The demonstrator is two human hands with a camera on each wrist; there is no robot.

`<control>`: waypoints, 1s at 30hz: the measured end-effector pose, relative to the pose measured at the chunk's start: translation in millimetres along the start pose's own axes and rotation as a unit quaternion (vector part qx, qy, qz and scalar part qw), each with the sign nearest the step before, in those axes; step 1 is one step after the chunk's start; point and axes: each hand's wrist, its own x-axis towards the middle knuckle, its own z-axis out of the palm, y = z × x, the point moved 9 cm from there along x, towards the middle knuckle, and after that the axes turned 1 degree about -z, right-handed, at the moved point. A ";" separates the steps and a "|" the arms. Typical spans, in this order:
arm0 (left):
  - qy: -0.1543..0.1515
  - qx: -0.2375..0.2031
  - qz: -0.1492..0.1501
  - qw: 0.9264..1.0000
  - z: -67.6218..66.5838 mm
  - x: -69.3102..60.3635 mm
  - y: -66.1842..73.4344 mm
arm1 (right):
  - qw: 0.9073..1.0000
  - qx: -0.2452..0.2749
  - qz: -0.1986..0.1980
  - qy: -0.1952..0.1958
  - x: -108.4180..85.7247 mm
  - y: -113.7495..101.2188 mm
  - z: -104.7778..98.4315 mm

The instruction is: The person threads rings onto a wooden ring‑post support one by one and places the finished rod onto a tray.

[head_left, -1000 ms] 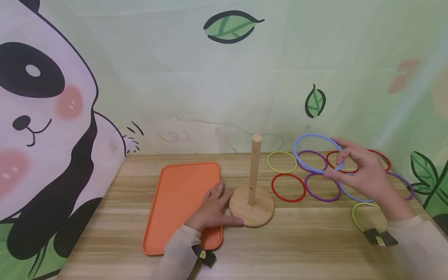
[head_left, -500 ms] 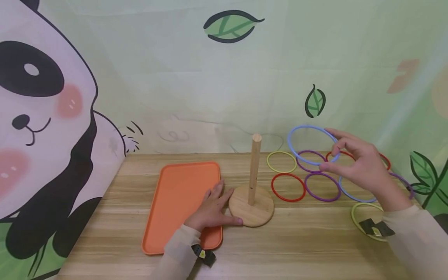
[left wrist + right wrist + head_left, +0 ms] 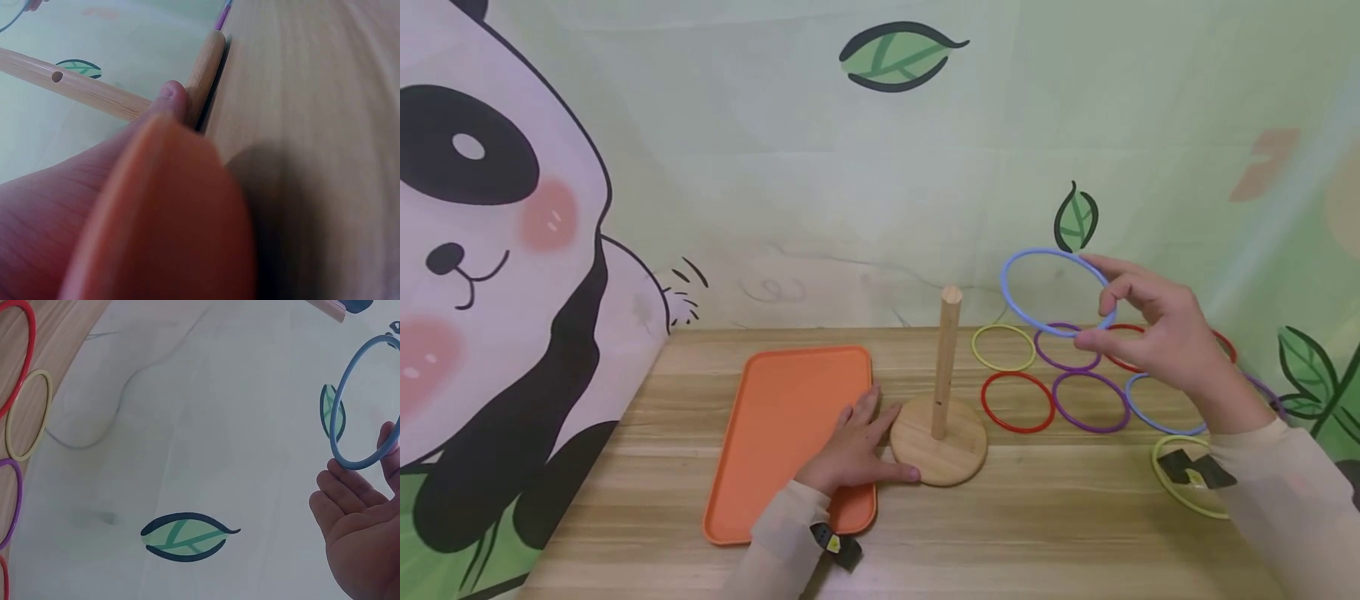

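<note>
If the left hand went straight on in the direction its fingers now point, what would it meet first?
Most likely the round wooden base of the upright peg. In the head view, the left hand is right at its edge, though exact contact at each fingertip is hard to judge.

Since the earlier head views, the blue ring [image 3: 1002, 277] pinched by the right hand [image 3: 1161, 333] has been raised and shifted left, nearer the wooden peg [image 3: 947, 358]; its rim now meets the small leaf print [image 3: 1077, 217]. More of the rightmost red ring [image 3: 1229, 343] is covered.
</note>
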 end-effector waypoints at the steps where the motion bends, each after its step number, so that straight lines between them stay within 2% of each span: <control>1: 0.000 -0.001 -0.001 1.000 -0.1 0.0 -0.1 | 1.000 0.004 -0.001 -0.001 1.7 -1.4 0.7; 10: 0.003 -0.005 -0.003 1.000 -2.3 -0.1 0.6 | 1.000 0.002 0.018 -0.008 14.8 -8.5 11.9; 16: 0.005 -0.005 -0.002 1.000 -3.6 -0.6 1.0 | 1.000 0.006 0.012 -0.016 22.6 -9.5 21.2; 23: 0.003 -0.013 -0.003 1.000 -3.5 -0.9 1.3 | 0.999 0.038 0.007 -0.016 27.4 -10.3 33.2; 30: 0.004 -0.013 0.000 1.000 -3.9 -1.2 2.8 | 0.999 0.040 0.000 -0.026 32.8 -14.7 49.7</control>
